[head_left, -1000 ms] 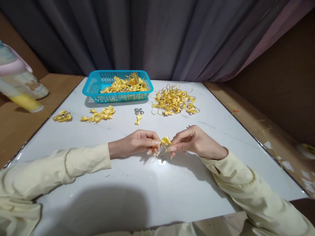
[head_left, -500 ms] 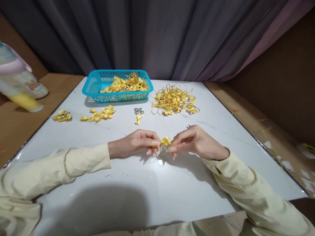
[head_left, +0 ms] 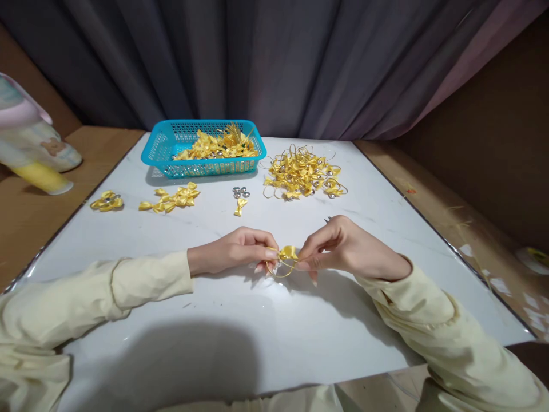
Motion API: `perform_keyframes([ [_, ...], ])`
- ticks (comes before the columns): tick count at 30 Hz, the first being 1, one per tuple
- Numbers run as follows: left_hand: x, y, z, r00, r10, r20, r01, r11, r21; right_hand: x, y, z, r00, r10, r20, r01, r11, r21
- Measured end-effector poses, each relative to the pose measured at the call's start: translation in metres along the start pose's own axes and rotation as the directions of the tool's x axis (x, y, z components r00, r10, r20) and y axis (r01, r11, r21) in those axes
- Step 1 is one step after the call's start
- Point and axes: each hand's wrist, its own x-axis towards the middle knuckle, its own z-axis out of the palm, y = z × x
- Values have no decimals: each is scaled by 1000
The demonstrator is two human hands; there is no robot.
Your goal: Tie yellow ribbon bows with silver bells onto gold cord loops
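Yellow bow (head_left: pixel 289 252) and cord (head_left: pixel 281 277) in both hands (head_left: pixel 234 252) — bear-printed bottle (head_left: pixel 32 140) far left

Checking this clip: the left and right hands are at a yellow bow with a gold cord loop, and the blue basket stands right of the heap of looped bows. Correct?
Not quite: the head view shows the blue basket left of the heap of looped bows. The left hand and right hand are indeed at a yellow bow with a gold cord loop.
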Motion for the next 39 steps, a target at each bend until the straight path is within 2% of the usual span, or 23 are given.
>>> perform_keyframes([
  [5,-1,2,0,1000,-14,19,12,996,84,1,-1,1,997,42,58,-47,995,86],
  [10,-2,4,1,1000,-21,7,20,992,124,1,1,2,996,71,55,-76,992,102],
  [27,1,0,-1,998,36,-53,-35,999,24,3,2,3,999,32,-27,-29,993,117],
  [39,1,0,-1,996,36,-82,-29,996,79,4,1,4,999,31,-26,-27,991,130],
])
